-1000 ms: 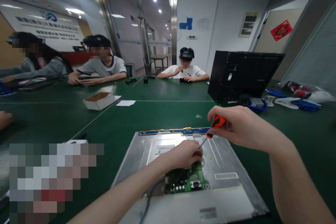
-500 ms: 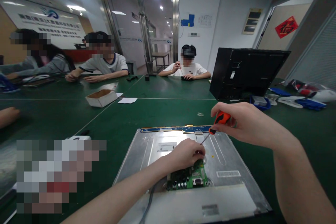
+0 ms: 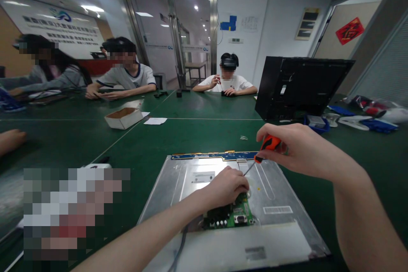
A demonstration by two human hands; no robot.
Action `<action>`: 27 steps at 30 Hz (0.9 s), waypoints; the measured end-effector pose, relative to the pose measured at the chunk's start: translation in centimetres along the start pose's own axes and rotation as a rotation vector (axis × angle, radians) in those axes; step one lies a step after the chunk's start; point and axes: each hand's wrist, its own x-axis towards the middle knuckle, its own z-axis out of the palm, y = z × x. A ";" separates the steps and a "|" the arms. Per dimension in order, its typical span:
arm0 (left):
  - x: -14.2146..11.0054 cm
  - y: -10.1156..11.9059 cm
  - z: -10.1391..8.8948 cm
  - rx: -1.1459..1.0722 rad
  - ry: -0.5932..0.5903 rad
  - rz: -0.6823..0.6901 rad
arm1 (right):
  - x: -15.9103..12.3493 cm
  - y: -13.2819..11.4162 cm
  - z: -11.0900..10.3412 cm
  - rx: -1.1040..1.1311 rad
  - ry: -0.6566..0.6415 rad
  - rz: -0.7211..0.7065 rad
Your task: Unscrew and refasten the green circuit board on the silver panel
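Observation:
My right hand grips the orange and black handle of a screwdriver, whose thin shaft slants down and left. The shaft's end disappears behind the fingers of my left hand. Those fingers are curled together above the green circuit board; whatever they pinch is hidden, and the shaft passes right at them. The board sits on the silver metal back of a display panel, which lies flat on the table. A blue circuit strip runs along the panel's far edge, and a dark cable leaves the board toward me.
On the green table stand an open white box and a black monitor housing. A blue tray sits beside the housing. Several people sit across the table; another person's hand rests at far left.
Both my hands and the screwdriver hold almost the same place over the board. The view shifts very slightly. Across the table, a seated person's hands move a little to the right.

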 end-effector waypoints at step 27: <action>-0.1 0.3 0.1 -0.139 0.029 -0.121 | 0.6 -0.2 1.6 -0.060 -0.188 0.053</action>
